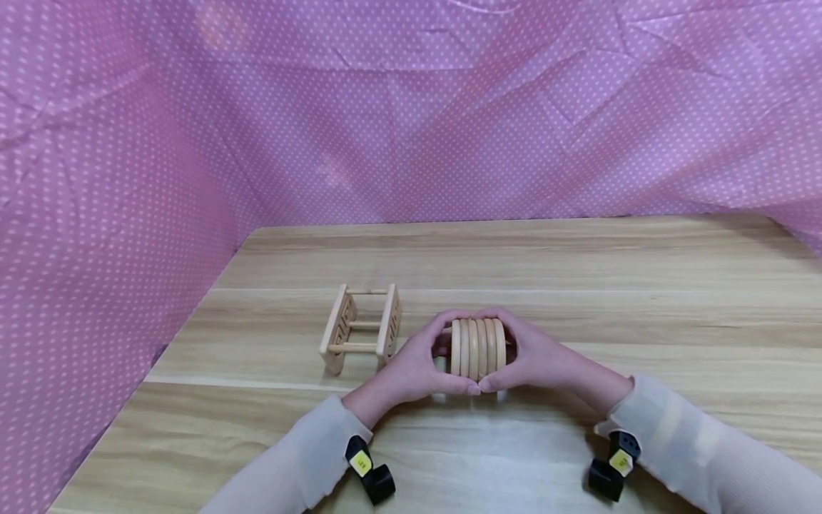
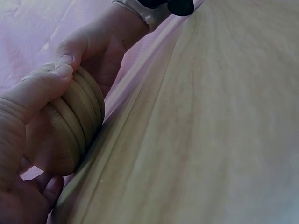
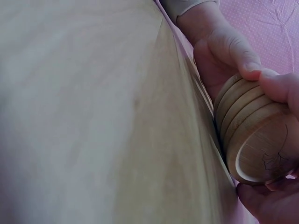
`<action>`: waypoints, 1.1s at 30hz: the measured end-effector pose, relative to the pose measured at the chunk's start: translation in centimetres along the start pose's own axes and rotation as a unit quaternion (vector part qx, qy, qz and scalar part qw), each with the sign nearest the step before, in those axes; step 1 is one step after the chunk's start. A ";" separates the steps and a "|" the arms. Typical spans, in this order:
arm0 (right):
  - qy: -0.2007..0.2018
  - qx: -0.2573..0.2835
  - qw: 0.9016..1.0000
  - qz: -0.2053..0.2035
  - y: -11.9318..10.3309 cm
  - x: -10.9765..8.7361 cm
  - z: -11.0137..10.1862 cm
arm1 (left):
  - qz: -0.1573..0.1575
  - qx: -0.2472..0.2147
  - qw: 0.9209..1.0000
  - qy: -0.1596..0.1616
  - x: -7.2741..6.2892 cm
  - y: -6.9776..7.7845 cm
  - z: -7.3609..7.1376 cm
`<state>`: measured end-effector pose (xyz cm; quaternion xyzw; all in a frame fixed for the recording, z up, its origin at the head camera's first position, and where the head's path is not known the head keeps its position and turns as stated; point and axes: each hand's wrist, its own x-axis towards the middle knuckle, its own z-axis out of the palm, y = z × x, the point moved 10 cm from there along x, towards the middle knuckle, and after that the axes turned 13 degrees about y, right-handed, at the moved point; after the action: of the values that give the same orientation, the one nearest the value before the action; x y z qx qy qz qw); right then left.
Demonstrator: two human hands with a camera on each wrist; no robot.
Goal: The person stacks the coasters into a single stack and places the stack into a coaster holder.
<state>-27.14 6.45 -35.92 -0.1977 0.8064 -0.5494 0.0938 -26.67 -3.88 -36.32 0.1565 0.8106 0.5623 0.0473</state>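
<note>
A row of several round wooden coasters (image 1: 478,348) stands on edge, face to face, between my two hands. From the left, my left hand (image 1: 416,365) curls round the row, its thumb along the near side. My right hand (image 1: 538,355) grips the other end in the same way, and the thumb tips meet in front. The right wrist view shows the end coaster (image 3: 264,151) with a raised rim and a dark line drawing on its face. Whether the coasters touch the table is hard to tell. The far fingers are partly hidden behind them.
A wooden rack (image 1: 388,325) with two cut-out side panels joined by rods stands just left of my left hand. Under everything is a wood-grain table (image 1: 578,271). Pink dotted cloth (image 1: 411,143) hangs along its back and left sides.
</note>
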 end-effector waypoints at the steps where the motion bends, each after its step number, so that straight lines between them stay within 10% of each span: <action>1: 0.001 0.002 1.000 -0.001 0.0 0.0 0.0 | 0.002 -0.003 1.000 -0.001 0.0 0.0 0.0; 33: 0.048 -0.009 0.999 -0.004 -1.4 -0.6 -0.5 | 0.031 -0.030 0.999 0.019 -0.7 1.6 -0.5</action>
<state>-26.46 6.73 -34.44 -0.1748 0.8143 -0.5512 0.0510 -25.80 -4.06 -34.73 0.1691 0.7888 0.5907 0.0193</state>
